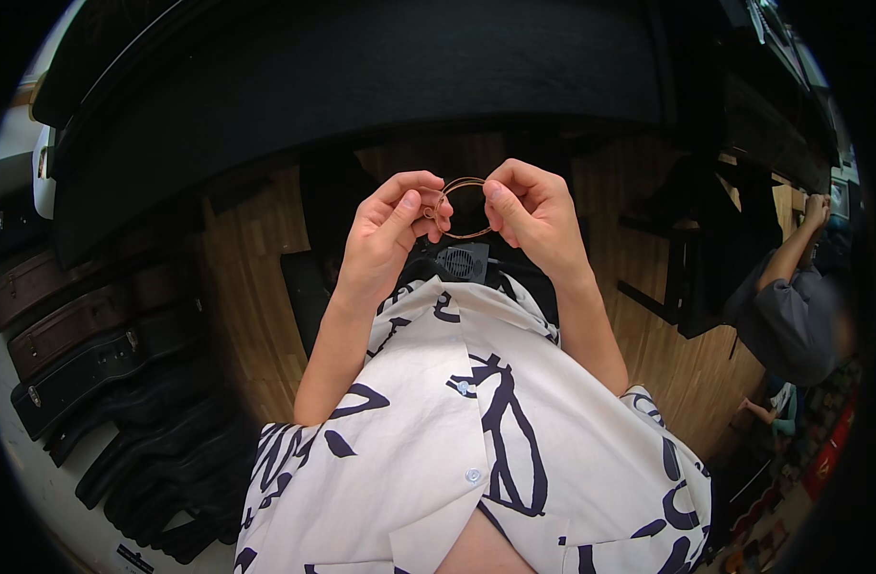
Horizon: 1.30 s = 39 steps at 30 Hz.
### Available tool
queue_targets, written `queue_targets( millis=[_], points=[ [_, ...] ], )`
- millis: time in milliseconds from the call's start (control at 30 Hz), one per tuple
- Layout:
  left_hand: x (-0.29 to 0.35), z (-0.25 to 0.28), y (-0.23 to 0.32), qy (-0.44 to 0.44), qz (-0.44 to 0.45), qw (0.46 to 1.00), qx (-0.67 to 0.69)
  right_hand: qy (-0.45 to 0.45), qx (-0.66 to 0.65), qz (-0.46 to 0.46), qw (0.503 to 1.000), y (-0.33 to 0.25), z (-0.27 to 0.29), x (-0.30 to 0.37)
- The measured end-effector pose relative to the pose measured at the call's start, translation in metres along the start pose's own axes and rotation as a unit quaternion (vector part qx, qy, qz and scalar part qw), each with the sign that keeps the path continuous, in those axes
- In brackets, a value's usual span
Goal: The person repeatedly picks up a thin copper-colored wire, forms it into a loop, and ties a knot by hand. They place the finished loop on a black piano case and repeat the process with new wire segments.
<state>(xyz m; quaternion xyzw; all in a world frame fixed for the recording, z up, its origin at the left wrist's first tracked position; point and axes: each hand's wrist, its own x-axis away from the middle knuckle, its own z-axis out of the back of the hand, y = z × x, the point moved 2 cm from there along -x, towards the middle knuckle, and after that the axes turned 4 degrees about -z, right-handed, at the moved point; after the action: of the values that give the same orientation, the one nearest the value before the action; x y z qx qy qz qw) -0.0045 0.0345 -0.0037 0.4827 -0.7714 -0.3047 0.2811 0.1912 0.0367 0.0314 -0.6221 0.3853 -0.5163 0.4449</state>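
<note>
We hold a coil of thin copper-coloured wire (468, 235) up in front of our body, between our two hands, with its ring facing us and its middle open. A small curl of the wire shows at the coil's left side, against the fingers there. Our left hand (388, 228) grips that left side, thumb and fingers bent in around the wire. Our right hand (536, 215) pinches the coil's right side between thumb and forefinger, the other fingers curled under.

Just below the coil, as we look down, we see a grey device with a round grille (464, 260), partly cut off by our shirt. The shirt (428, 421), white with bold dark line drawings and pale buttons, fills the view farther below the coil. Beyond the coil, a broad black surface (409, 77) spans the top of our view. Wooden floor (251, 277) shows to the left and right of the coil.

Well to the left of the coil we see a row of brown and black cases (74, 320) with metal latches, lying side by side. Well to the right of the coil is a person in dark grey clothing (792, 311), a forearm raised; what that hand does, we cannot tell.
</note>
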Motion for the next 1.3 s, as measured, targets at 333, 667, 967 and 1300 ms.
queue_targets(
  millis=[333,667,967,1300],
  points=[
    [-0.011,-0.003,0.009,0.069,-0.058,0.984,-0.153,0.091,0.067,0.090,0.990,0.006,0.006,-0.005],
    [-0.137,-0.029,0.055,0.047,-0.325,0.801,-0.500,0.212,0.152,0.242,0.935,-0.112,0.090,-0.071],
    [-0.136,-0.029,0.050,0.067,-0.342,0.788,-0.507,0.301,-0.015,0.192,0.934,-0.166,0.225,-0.180],
    [-0.129,-0.029,0.062,0.103,-0.348,0.773,-0.520,0.335,0.118,0.166,0.920,-0.136,0.211,-0.190]
  ],
)
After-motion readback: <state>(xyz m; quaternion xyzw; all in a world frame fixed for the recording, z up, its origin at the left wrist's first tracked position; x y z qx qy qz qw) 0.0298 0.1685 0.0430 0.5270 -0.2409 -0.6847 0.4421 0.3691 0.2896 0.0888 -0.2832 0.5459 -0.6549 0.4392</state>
